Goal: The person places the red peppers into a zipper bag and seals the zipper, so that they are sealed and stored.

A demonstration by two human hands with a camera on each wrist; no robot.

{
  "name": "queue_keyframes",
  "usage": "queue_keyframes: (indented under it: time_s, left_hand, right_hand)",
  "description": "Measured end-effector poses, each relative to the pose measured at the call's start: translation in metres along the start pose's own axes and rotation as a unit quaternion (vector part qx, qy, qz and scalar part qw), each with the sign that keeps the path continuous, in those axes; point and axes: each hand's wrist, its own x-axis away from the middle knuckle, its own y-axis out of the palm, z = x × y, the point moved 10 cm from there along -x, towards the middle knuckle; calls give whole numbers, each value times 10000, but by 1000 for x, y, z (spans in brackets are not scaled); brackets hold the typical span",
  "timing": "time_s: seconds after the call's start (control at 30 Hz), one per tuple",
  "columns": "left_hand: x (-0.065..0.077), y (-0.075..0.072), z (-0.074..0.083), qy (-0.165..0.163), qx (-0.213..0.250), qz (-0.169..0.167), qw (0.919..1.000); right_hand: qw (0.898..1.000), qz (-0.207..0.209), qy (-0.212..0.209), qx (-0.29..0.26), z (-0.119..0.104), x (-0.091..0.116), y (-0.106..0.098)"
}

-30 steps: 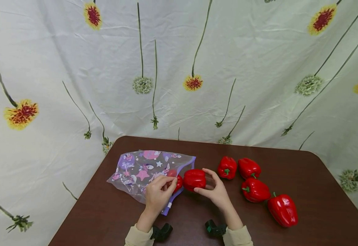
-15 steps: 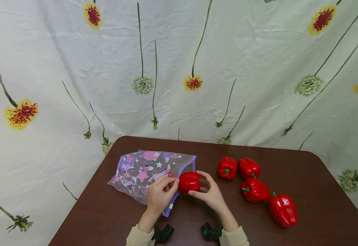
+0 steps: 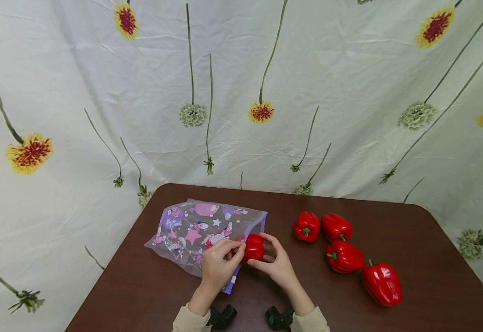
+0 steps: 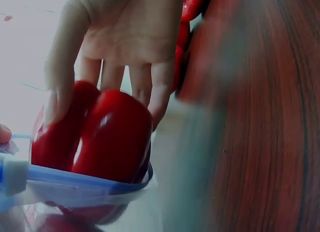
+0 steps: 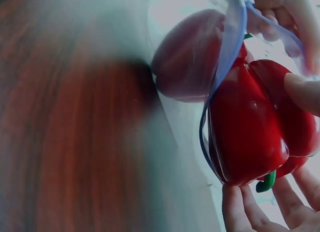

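Observation:
A clear zip bag (image 3: 175,251) with pink and purple cartoon prints lies on the table, its purple-edged mouth facing right. My left hand (image 3: 216,266) pinches the near rim of that mouth. With thumb and fingers spread around it, my right hand (image 3: 280,265) holds a red bell pepper (image 3: 254,247) partly inside the opening. The left wrist view shows the zip rim (image 4: 90,184) crossing the held pepper. Through the plastic in the right wrist view, another red bell pepper (image 5: 187,60) is inside the bag; the held one's green stem (image 5: 266,182) points out toward my right fingers.
Several more red bell peppers lie on the right, among them an upright one (image 3: 306,227) and the nearest one (image 3: 382,284). The brown table (image 3: 141,299) ends at a flower-printed cloth (image 3: 233,152) behind it. Black wrist devices (image 3: 280,318) are strapped below both hands.
My right hand has moved left, carrying the bell pepper from outside the bag's mouth to partly within it. My left hand has stayed on the rim, shifting slightly right.

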Motion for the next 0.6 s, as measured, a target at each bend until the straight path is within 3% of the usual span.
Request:
queue_keyframes:
  time_s: [0.3,0.6]
  left_hand:
    - [2,8,6,39,83,-74,9999]
    - [4,10,7,0,99,0,10000]
  right_hand:
    - [9999,-101,-63,-85,10,-1,9]
    - [9998,-112,-103,-122,48,-8,13]
